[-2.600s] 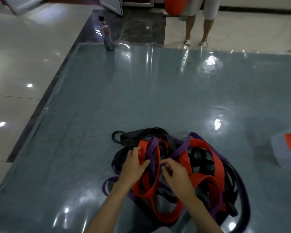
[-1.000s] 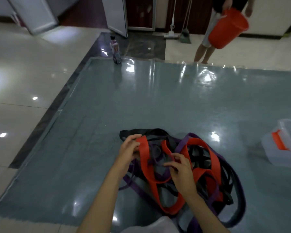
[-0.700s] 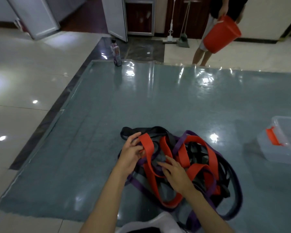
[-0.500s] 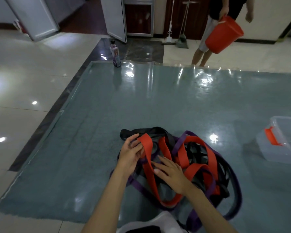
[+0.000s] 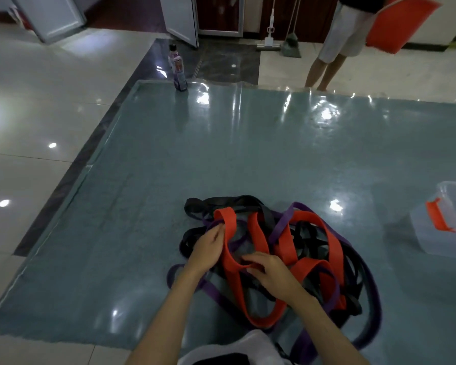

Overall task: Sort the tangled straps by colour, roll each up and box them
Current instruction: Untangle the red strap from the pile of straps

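A tangle of red, purple and black straps lies on the blue-green mat point(image 5: 221, 154) in front of me. A long red strap point(image 5: 257, 233) loops over the top of the heap, with purple straps point(image 5: 283, 225) and black straps point(image 5: 221, 202) woven under it. My left hand point(image 5: 207, 245) holds the red strap at its left side, just below the strap's upper bend. My right hand point(image 5: 270, 271) pinches the same red strap lower down, where it crosses the middle of the heap. A clear plastic box point(image 5: 427, 241) with an orange latch sits empty at the right.
A drink bottle point(image 5: 178, 67) stands at the mat's far left corner. A person point(image 5: 337, 46) carrying a red bucket point(image 5: 398, 25) stands beyond the far edge, near a mop point(image 5: 269, 40) and a broom. Glossy tiled floor surrounds the mat.
My right hand has slid down onto the red strap's lower crossing and pinched it. My left hand has dropped slightly along the strap. The person with the bucket has shifted right.
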